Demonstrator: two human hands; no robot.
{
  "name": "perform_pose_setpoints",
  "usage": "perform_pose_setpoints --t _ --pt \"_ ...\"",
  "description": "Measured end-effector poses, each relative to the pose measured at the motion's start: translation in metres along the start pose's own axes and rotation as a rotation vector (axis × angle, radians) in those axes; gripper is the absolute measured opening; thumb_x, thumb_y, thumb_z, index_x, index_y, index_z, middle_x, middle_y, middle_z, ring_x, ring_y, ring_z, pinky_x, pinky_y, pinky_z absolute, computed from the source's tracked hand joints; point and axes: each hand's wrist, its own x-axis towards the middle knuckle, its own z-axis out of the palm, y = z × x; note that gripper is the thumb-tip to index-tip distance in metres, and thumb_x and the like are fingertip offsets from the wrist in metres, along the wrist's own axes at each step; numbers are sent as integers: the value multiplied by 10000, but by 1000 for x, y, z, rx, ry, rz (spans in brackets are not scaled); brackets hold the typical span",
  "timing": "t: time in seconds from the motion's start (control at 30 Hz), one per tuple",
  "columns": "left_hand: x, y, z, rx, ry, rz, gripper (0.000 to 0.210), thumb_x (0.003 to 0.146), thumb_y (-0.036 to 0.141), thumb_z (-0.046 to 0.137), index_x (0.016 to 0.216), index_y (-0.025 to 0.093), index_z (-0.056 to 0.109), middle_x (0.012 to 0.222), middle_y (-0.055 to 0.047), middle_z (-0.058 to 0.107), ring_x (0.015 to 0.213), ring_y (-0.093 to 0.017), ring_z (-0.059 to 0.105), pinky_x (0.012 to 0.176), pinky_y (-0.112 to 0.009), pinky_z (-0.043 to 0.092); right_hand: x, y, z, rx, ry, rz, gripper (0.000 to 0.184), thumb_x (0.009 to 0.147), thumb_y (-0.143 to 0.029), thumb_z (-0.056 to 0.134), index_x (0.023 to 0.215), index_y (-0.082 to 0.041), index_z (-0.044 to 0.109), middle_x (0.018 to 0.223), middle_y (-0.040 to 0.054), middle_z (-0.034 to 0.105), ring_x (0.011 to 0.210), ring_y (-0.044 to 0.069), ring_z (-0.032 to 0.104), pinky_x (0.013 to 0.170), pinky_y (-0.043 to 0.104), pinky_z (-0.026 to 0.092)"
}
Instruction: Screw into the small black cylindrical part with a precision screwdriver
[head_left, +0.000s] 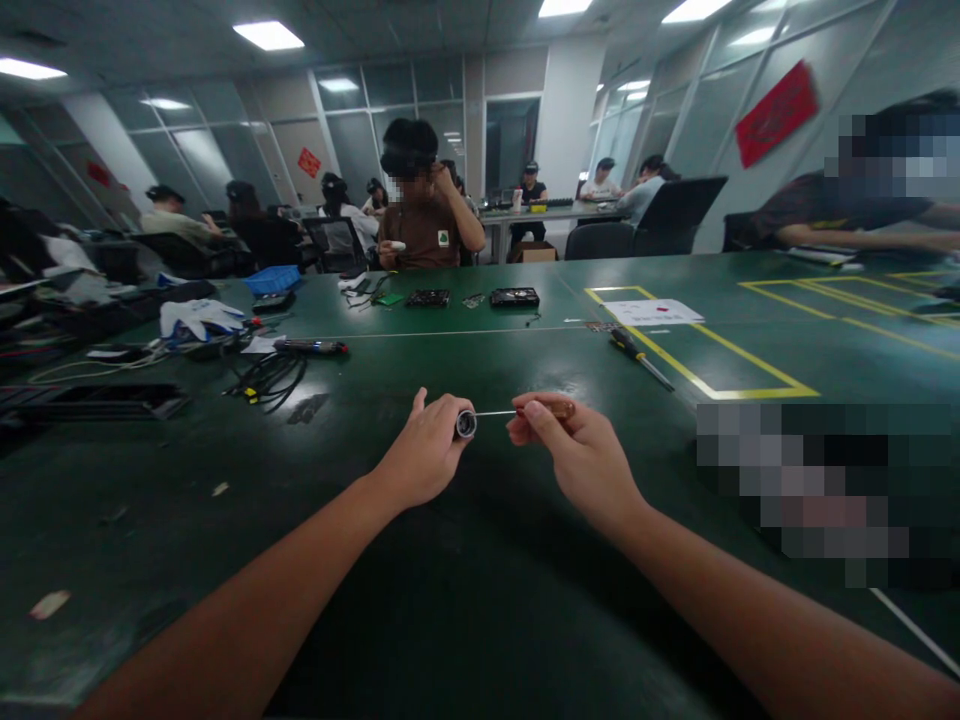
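Left hand [429,455]: clamped around a small grey tube [466,425], with the tube's round end turned toward the viewer
Right hand [592,455]: pinching a screwdriver [495,413] by its brownish handle, thumb along it
Both hands: a little apart from each other, with the screwdriver's thin shaft bridging the gap
Tube: at the left hand's 3 o'clock, held above the green table [465,620]
Screwdriver: lying level, handle at 3 o'clock from the tube, shaft pointing to 9 and reaching the tube's side; cannot tell whether the tip goes in
Black cables [274,380]: loosely coiled between 9 and 10 o'clock from the tube
Gloves [199,318]: white and blue, in a heap near 10 o'clock, farther off than the cables
Blue basket [271,279]: also at 10 o'clock, just beyond the gloves
Yellow-and-black screwdriver [641,357]: lying between 2 and 3 o'clock
Paper [656,312]: at 2 o'clock, overlapping the yellow tape [750,363]
Person in a brown shirt [431,235]: across the table, between 11 and 12 o'clock, one hand raised to the head
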Motion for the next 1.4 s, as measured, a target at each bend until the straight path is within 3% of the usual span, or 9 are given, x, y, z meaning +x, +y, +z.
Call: perform_pose_setpoints --t 0.1,0.2,0.3,0.47,0.7,0.9,1.13,1.3,1.4 --pt "0 -1 0 -21 -14 1 121 985 163 496 1089 222 511 1034 -12 612 1031 -211 603 1247 -660 140 -2 -4 -2 -220 -57 -152 230 977 -365 607 1089 -207 731 923 65 793 845 219 756 791 370 592" --pt "0 -2 0 -73 -23 -35 132 960 165 522 1081 219 528 1046 -37 613 1019 -233 587 1139 -573 371 -5 -7 -2 -409 -146 -303 195 975 -295 609 1105 -242 744 1001 51 792 880 208 743 808 353 572" --pt "0 -2 -2 -129 -27 -79 142 944 178 542 1082 215 544 1056 -60 617 1003 -246 578 934 -442 491 -7 -8 -3 -384 -109 -249 201 993 -317 597 1107 -243 746 990 41 802 878 209 754 820 356 577" --pt "1 -4 -3 -173 -2 -83 160 942 180 552 1099 211 537 1073 -56 621 1009 -237 585 929 -423 473 -10 -6 -4 -276 -28 -206 228 1002 -377 599 1112 -239 743 968 53 812 892 235 774 820 375 591" --pt "0 -4 -1 -172 11 -61 162 942 176 553 1099 216 545 1086 -56 623 1008 -235 581 901 -406 472 -10 -10 0 -449 -99 -328 194 996 -285 581 1110 -244 732 1003 48 793 887 217 746 817 350 571" --pt "1 -3 -1 -88 23 -8 129 959 171 520 1082 208 539 1056 -60 611 998 -234 564 945 -425 455 -11 -12 1 -466 -166 -405 219 988 -263 570 1133 -222 728 1009 74 778 874 213 730 805 354 570" --pt "-1 -2 -1 -125 -33 -28 155 951 177 555 1099 220 543 1053 -48 615 1003 -237 580 919 -411 469 -2 -5 0 -46 -8 -13 309 991 -423 593 1113 -173 729 871 74 799 821 222 771 778 379 619" --pt "-1 -2 -2 -152 -34 -36 146 952 168 542 1090 217 542 1055 -48 615 1005 -234 587 927 -412 474 -6 -9 0 -299 -98 -198 201 975 -325 620 1097 -244 758 951 43 808 871 219 766 828 376 595" --pt "0 -5 -2 -141 -9 -61 144 952 181 544 1091 219 546 1059 -50 619 992 -236 588 903 -412 479 -9 -8 0 -312 -130 -224 198 989 -324 608 1109 -265 754 1009 36 812 920 222 770 854 377 594"
